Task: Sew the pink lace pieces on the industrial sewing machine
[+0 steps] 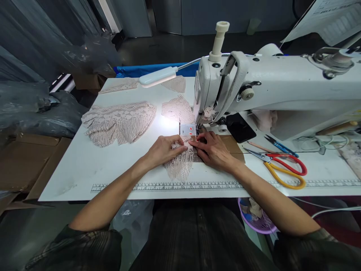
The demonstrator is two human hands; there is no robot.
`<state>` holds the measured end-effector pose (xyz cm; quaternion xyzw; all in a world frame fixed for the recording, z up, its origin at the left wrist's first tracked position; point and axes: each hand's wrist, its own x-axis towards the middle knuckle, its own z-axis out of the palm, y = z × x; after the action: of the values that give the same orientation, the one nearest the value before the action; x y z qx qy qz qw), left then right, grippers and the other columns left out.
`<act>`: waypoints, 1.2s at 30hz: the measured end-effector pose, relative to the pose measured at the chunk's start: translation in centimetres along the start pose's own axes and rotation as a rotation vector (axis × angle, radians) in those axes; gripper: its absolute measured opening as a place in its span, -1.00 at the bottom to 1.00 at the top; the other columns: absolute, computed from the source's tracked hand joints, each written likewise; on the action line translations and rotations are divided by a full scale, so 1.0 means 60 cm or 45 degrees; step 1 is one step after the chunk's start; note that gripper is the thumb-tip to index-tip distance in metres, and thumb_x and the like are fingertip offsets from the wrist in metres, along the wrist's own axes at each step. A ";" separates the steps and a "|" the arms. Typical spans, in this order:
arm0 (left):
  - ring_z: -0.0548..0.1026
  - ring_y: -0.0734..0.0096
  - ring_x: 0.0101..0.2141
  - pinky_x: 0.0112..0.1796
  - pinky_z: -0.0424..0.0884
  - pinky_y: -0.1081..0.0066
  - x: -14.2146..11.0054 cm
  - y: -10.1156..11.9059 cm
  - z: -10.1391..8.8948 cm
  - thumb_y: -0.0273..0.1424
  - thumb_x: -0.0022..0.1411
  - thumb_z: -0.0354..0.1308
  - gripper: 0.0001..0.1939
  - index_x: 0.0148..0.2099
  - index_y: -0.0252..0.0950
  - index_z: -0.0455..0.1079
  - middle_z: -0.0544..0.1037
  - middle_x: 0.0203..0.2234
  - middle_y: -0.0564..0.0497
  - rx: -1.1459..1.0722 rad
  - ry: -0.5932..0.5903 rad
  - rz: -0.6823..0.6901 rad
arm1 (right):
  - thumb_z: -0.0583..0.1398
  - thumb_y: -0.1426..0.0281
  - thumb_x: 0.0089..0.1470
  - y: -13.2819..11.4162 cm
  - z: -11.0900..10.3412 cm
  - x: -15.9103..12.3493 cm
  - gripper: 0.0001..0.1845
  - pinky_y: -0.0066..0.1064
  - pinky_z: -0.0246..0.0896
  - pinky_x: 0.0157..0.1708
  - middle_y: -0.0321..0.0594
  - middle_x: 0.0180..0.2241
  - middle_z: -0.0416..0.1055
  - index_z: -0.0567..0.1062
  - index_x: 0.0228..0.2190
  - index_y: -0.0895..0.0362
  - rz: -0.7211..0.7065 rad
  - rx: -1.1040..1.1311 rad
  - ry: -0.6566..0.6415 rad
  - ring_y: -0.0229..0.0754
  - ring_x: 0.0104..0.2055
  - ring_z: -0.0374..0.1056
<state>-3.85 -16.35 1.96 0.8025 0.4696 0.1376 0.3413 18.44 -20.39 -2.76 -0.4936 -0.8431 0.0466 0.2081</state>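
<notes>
A pale pink lace piece (180, 167) lies in front of the sewing machine (208, 86), its upper edge near the needle plate (186, 130). My left hand (166, 149) pinches the lace's upper left side between thumb and fingers. On the other side, my right hand (211, 149) has its fingers bent and closed on the lace's upper right edge, close to the presser foot. The fingertips partly hide the edge between them. Behind the needle plate rests another lace piece (177, 109), lit by the lamp (158, 77).
Left on the table (113, 165) lies a stack of lace pieces (120, 122). To the right are red-and-yellow scissors (286, 165), blue thread snips (282, 146) and a black phone (240, 127). A printed ruler (169, 187) runs along the front edge. Below hangs a purple basket (258, 226).
</notes>
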 end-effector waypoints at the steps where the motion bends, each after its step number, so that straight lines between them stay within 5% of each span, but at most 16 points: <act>1: 0.10 0.57 -0.65 -0.55 0.01 0.48 0.001 -0.001 0.001 -0.13 0.24 0.16 -0.70 -0.33 -0.29 0.41 0.20 -0.70 0.20 0.005 0.026 -0.009 | 0.10 0.38 0.24 0.000 0.000 0.000 -0.61 -0.08 0.19 -0.05 -0.05 -0.05 0.32 0.51 0.05 -0.05 -0.002 -0.001 0.006 0.03 -0.05 0.21; 7: 0.12 0.57 -0.63 -0.59 0.01 0.50 0.004 -0.013 -0.007 -0.12 0.23 0.12 -0.57 -0.54 -0.26 0.12 0.20 -0.68 0.16 -0.175 0.053 -0.252 | 0.09 0.36 0.27 -0.002 0.003 -0.001 -0.63 -0.09 0.19 -0.06 -0.06 -0.05 0.33 0.53 0.04 -0.04 -0.003 -0.001 0.029 0.02 -0.06 0.21; 13: 0.12 0.58 -0.64 -0.60 -0.02 0.54 -0.002 -0.027 -0.032 -0.34 0.12 0.23 -0.86 -0.28 -0.26 0.36 0.15 -0.67 0.22 -0.290 -0.079 -0.232 | 0.10 0.36 0.27 -0.003 0.003 -0.002 -0.63 -0.04 0.20 -0.03 -0.05 -0.04 0.33 0.52 0.05 -0.05 0.019 0.024 0.032 0.03 -0.04 0.22; 19: 0.05 0.60 -0.62 -0.58 -0.03 0.52 0.000 -0.020 -0.021 -0.26 0.19 0.23 -0.63 -0.01 -0.34 0.44 0.13 -0.64 0.20 -0.548 -0.353 -0.102 | 0.05 0.40 0.27 0.005 -0.005 -0.003 -0.58 -0.05 0.25 -0.01 -0.04 -0.05 0.37 0.46 0.11 0.03 0.034 0.231 0.072 0.02 -0.02 0.25; 24: -0.01 0.60 -0.63 -0.61 -0.09 0.52 0.000 -0.007 0.002 -0.23 0.17 0.27 -0.46 0.14 -0.40 0.38 0.02 -0.67 0.25 -0.489 -0.294 -0.128 | 0.09 0.45 0.21 0.010 -0.007 -0.005 -0.57 -0.06 0.26 0.01 -0.06 -0.06 0.39 0.47 0.09 0.04 -0.008 0.327 0.087 0.00 -0.01 0.26; 29: 0.16 0.57 -0.60 -0.61 0.07 0.55 -0.006 -0.007 -0.004 -0.25 0.13 0.31 -0.36 0.21 -0.35 0.33 0.23 -0.61 0.18 -0.354 -0.157 -0.110 | 0.07 0.44 0.23 0.005 -0.004 -0.006 -0.62 -0.02 0.22 0.03 -0.03 -0.05 0.35 0.51 0.03 0.08 0.005 0.171 0.037 0.04 0.01 0.22; 34: 0.22 0.62 -0.55 -0.57 0.14 0.55 -0.004 -0.024 -0.013 -0.32 0.19 0.19 -0.64 0.03 -0.27 0.52 0.48 -0.26 -0.03 -0.280 -0.013 0.016 | 0.04 0.46 0.23 -0.002 -0.005 -0.002 -0.56 -0.02 0.22 -0.02 0.06 -0.02 0.30 0.44 0.10 0.17 0.005 -0.003 -0.021 0.08 0.00 0.19; 36: 0.22 0.62 -0.55 -0.57 0.14 0.55 -0.002 -0.031 -0.016 -0.35 0.21 0.15 -0.70 -0.05 -0.28 0.56 0.47 -0.32 -0.02 -0.269 -0.009 0.013 | 0.04 0.46 0.22 -0.004 -0.007 0.001 -0.54 -0.03 0.21 -0.03 0.07 0.00 0.29 0.42 0.12 0.16 0.017 -0.047 -0.050 0.08 -0.01 0.18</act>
<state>-5.65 -15.42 1.41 0.7649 0.4473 0.1852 0.4249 18.37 -20.53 -2.28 -0.5020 -0.8444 0.0421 0.1821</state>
